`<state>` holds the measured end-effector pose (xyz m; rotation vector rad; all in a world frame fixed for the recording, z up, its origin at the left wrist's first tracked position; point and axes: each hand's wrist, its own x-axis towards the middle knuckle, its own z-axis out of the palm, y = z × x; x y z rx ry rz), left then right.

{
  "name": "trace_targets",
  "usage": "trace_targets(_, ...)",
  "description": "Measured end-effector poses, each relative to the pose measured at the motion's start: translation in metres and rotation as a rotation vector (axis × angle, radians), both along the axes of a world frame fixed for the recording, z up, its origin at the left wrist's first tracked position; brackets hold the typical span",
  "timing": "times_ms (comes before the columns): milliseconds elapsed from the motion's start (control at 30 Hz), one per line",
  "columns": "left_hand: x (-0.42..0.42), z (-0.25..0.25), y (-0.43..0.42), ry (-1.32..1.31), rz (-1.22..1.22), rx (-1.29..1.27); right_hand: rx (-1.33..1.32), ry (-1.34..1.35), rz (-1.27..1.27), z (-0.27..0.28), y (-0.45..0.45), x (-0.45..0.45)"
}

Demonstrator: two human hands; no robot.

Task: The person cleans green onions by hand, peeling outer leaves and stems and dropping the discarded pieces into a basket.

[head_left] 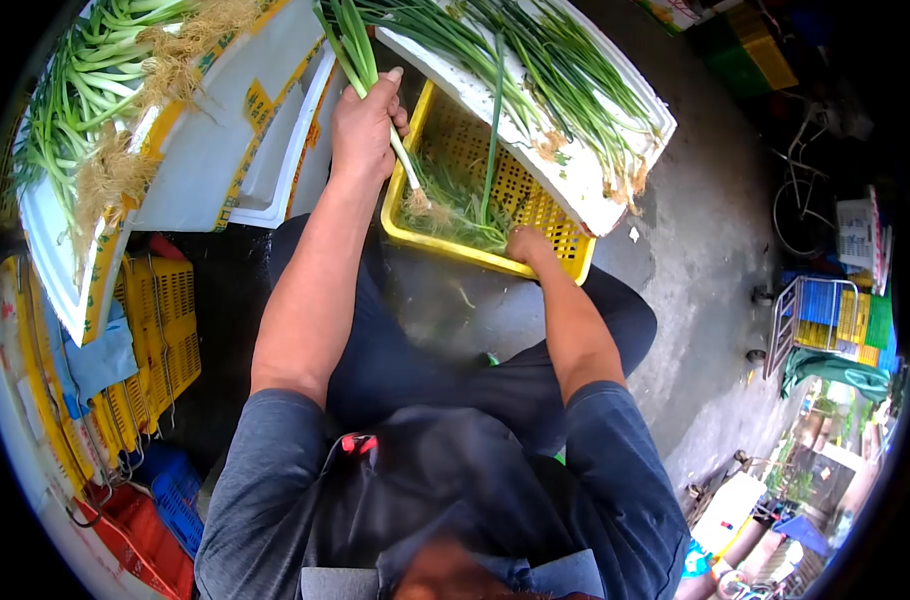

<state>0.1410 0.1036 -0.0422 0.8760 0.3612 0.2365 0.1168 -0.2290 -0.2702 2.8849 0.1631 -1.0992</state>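
Observation:
My left hand [365, 125] is closed around a green onion [408, 170], held slanting with its white stem and hairy roots pointing down over a yellow plastic crate [415, 238]. My right hand [528, 245] is low, just inside the crate's near rim, beside loose green trimmings [455, 200]. Its fingers look curled, and whatever they may hold is hidden. One long green leaf [496, 130] hangs from above into the crate near that hand. A white foam board [585, 190] overlaps the crate's far right side, with more green onions [565, 80] lying on it, roots toward the lower right.
At upper left, a heap of green onions [95, 90] with roots rests on white foam boxes [195, 165] with yellow tape. Stacked yellow crates [160, 330] and a red crate [140, 540] stand at left. Wet concrete floor [690, 270] and a cart [800, 315] are at right.

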Motion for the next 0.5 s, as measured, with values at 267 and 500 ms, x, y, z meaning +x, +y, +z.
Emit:
trace_targets(267, 0.003, 0.007, 0.001, -0.006, -0.034, 0.112, -0.228, 0.138, 0.215, 0.033, -0.017, 0.018)
trace_targets(500, 0.008, 0.002, -0.006, 0.0, -0.064, 0.116, 0.057, 0.112, -0.223, -0.017, -0.035, 0.023)
